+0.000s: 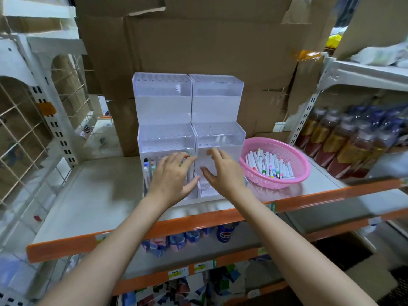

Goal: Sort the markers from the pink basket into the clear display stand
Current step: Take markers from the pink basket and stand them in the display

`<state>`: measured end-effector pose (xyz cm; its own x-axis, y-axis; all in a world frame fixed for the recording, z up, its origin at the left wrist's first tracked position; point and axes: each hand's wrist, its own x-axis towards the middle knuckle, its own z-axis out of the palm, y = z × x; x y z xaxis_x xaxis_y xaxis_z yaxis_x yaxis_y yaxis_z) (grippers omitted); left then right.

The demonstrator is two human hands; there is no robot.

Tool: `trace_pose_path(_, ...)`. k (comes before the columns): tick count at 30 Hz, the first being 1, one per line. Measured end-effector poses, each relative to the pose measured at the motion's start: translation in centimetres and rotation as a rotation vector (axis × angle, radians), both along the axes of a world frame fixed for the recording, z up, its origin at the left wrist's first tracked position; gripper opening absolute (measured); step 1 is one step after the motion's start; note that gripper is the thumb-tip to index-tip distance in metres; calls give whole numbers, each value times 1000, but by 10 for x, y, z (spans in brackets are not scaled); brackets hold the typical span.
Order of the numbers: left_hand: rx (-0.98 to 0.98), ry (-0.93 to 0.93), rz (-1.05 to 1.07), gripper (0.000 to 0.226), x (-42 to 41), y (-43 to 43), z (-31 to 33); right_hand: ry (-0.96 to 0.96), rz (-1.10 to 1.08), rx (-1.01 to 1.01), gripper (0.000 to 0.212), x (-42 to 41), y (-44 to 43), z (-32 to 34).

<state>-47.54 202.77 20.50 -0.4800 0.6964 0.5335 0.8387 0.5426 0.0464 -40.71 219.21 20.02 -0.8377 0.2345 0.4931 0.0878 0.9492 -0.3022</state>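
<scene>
A clear tiered display stand (167, 100) sits on the shelf in front of cardboard boxes. Several markers (147, 171) stand in its lower left section. A pink basket (295, 155) to the right of the stand holds several white markers (270, 165) with coloured caps. My left hand (172, 175) hovers with spread fingers over the stand's lower left tier, above the standing markers. My right hand (223, 171) is beside it, fingers loosely spread over the lower right tier. Neither hand holds anything that I can see.
The shelf (92, 195) has an orange front edge (123, 235). Large cardboard boxes (198, 40) stand behind the stand. Bottles (344, 138) line the right-hand shelf. A wire grid rack (26, 120) is at the left. Packaged goods lie on the shelves below.
</scene>
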Motion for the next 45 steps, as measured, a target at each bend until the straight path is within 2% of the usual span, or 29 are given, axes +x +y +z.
trace_pose_path(4, 6, -14, -110, 52, 11, 45, 5, -80, -158, 111, 47, 19, 38, 0)
trace_pose_path(8, -15, -61, -195, 50, 22, 98, 7, -179, -297, 114, 51, 42, 83, -1)
trace_pose_path(16, -108, -203, -348, 44, 37, 208, -7, -378, -427, -93, 53, 68, 178, -10)
trace_pose_path(19, -167, -273, -308, 33, 36, 245, -16, -430, -416, -122, 54, 64, 207, -13)
trace_pose_path(26, -317, -363, 19, 36, 13, 298, -29, -544, -347, -144, 47, 34, 249, -20)
trace_pose_path(31, -271, -525, 109, 39, -1, 304, -34, -557, -303, -98, 31, 14, 266, -24)
trace_pose_path(34, -200, -619, 140, 37, -5, 306, -31, -524, -285, -118, 33, 10, 272, -25)
trace_pose_path(38, -151, -650, 175, 30, -6, 306, -29, -434, -262, -257, 22, 7, 276, -29)
trace_pose_path(40, -131, -672, 182, 25, -4, 305, -29, -415, -252, -262, 18, 6, 274, -27)
trace_pose_path(45, -129, -605, 200, 16, -2, 305, -27, -427, -290, -230, 28, 8, 275, -24)
